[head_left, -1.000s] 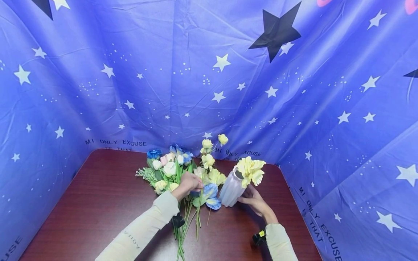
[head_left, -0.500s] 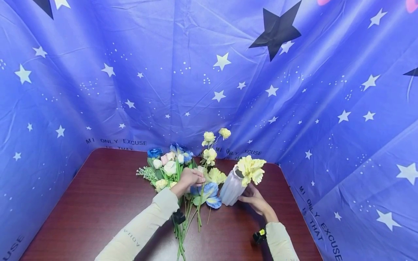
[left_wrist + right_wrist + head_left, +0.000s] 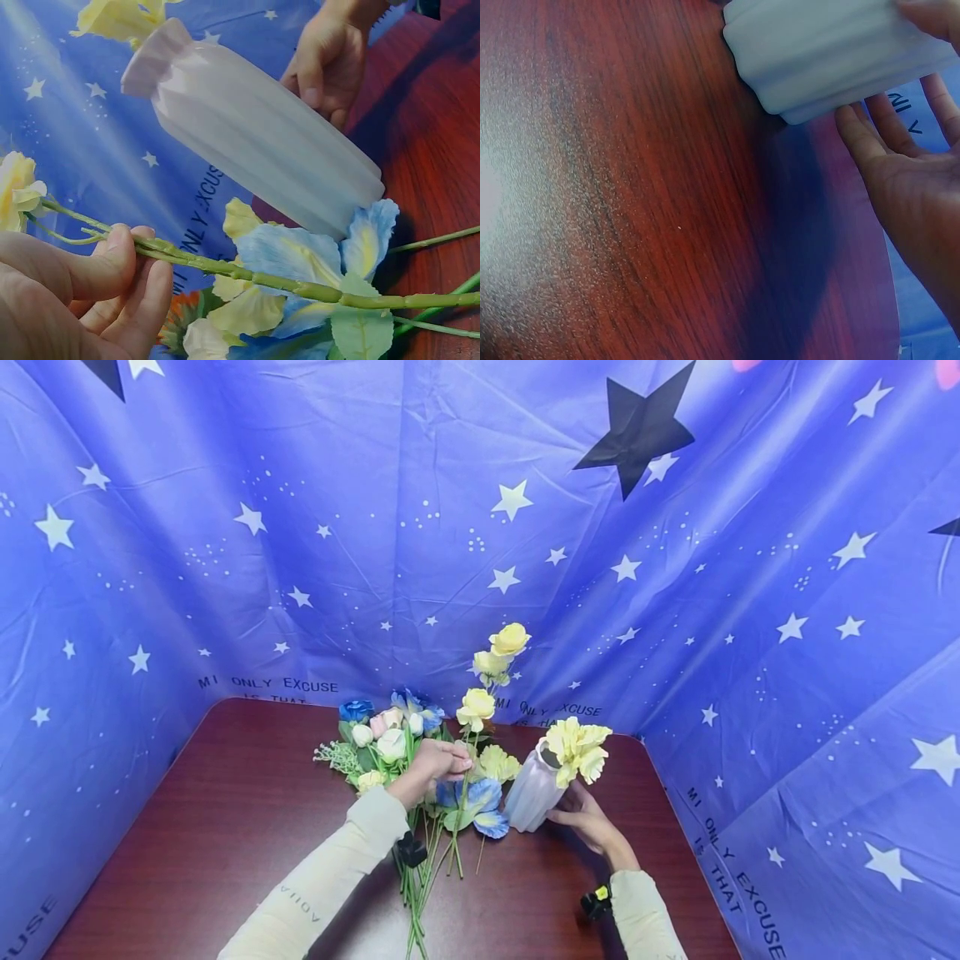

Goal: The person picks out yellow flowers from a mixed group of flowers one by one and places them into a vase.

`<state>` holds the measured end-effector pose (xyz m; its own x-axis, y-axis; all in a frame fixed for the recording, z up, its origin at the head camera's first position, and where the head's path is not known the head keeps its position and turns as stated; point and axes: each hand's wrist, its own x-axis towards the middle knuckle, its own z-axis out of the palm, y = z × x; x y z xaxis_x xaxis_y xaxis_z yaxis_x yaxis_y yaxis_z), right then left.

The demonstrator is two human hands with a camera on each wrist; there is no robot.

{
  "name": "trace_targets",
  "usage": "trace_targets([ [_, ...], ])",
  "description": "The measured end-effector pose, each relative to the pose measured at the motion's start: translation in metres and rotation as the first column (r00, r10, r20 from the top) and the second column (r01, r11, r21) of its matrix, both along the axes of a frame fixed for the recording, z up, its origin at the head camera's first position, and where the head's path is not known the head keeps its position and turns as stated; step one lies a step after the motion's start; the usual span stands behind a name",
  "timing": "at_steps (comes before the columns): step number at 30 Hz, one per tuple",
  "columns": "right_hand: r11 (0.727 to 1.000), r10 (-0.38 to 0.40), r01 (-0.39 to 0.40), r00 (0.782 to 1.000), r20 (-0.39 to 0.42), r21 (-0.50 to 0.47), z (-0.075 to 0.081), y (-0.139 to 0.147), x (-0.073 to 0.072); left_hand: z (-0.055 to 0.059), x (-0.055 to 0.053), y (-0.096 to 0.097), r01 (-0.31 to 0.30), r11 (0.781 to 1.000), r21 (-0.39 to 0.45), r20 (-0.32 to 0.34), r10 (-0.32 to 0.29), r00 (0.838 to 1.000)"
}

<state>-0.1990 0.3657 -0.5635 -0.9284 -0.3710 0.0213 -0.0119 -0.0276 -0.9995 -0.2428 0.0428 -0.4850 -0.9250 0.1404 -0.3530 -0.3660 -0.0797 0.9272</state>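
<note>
My left hand (image 3: 437, 763) pinches the stem (image 3: 311, 292), likely light and springy, best held below its blooms (image 3: 477, 708); my right hand (image 3: 588, 825) grips the vase (image 3: 531, 795), probably slick, fragile.

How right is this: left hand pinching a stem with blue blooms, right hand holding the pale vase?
Wrong colour: the left hand pinches a stem with yellow blooms, as the head view shows; the right hand holds the pale vase.
</note>
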Motion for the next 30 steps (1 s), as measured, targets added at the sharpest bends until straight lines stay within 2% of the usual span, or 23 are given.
trace_targets([
  [4, 1.0, 0.0, 0.0, 1.0, 0.005, 0.005, 0.0, 0.0, 0.0, 0.005, -0.001, -0.002, 0.048, 0.999, -0.025, 0.002, -0.048, 0.999],
  [9, 1.0, -0.003, 0.003, 1.0, 0.006, 0.011, -0.001, 0.001, -0.001, 0.012, -0.003, -0.006, 0.14, 0.988, -0.062, -0.009, -0.141, 0.99],
  [18, 1.0, 0.003, -0.003, 1.0, -0.008, 0.01, -0.003, 0.003, -0.001, 0.026, -0.006, -0.014, 0.277, 0.955, -0.104, -0.063, -0.284, 0.957],
  [24, 1.0, -0.007, 0.007, 1.0, 0.014, 0.012, -0.003, 0.002, -0.001, 0.039, -0.007, -0.015, 0.322, 0.939, -0.124, -0.086, -0.334, 0.939],
  [30, 1.0, 0.001, -0.001, 1.0, 0.014, 0.004, -0.001, 0.002, -0.001, 0.056, -0.008, -0.014, 0.351, 0.93, -0.114, -0.117, -0.363, 0.924],
])
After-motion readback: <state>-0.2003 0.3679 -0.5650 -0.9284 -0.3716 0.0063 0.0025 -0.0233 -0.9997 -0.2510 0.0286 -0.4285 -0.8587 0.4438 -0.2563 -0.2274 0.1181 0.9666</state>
